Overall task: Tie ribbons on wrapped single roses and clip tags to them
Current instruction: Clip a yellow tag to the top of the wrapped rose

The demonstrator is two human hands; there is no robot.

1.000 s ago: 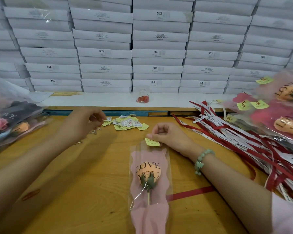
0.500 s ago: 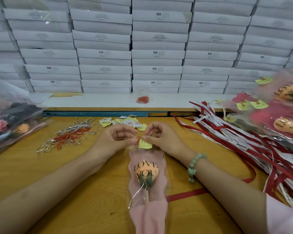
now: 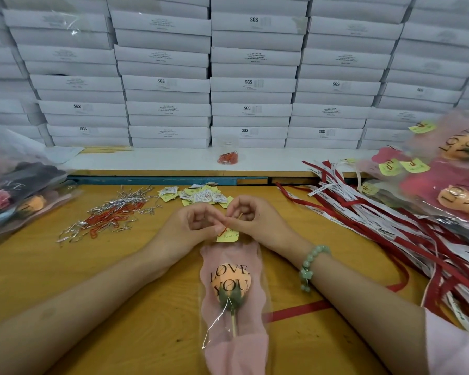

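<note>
A single orange rose in a pink and clear wrapper [image 3: 232, 299] printed "LOVE YOU" lies lengthwise on the wooden table in front of me. A small yellow tag [image 3: 228, 236] sits at the wrapper's top edge. My left hand [image 3: 192, 226] and my right hand [image 3: 251, 216] meet just above the tag, fingertips together. Between them they pinch a thin red paper clip [image 3: 224, 228] at the tag. My right wrist wears a green bead bracelet.
A heap of red and silver clips [image 3: 111, 215] lies left of my hands. Loose yellow tags [image 3: 198, 196] sit behind them. Red and white ribbons [image 3: 377, 220] spread on the right beside finished wrapped roses [image 3: 444, 190]. More bagged roses [image 3: 14, 196] lie far left. White boxes [image 3: 249, 85] are stacked behind.
My left hand left the clip heap and came to the tag with a red clip. My right hand lifted slightly to meet it. Both now pinch the clip at the tag.
</note>
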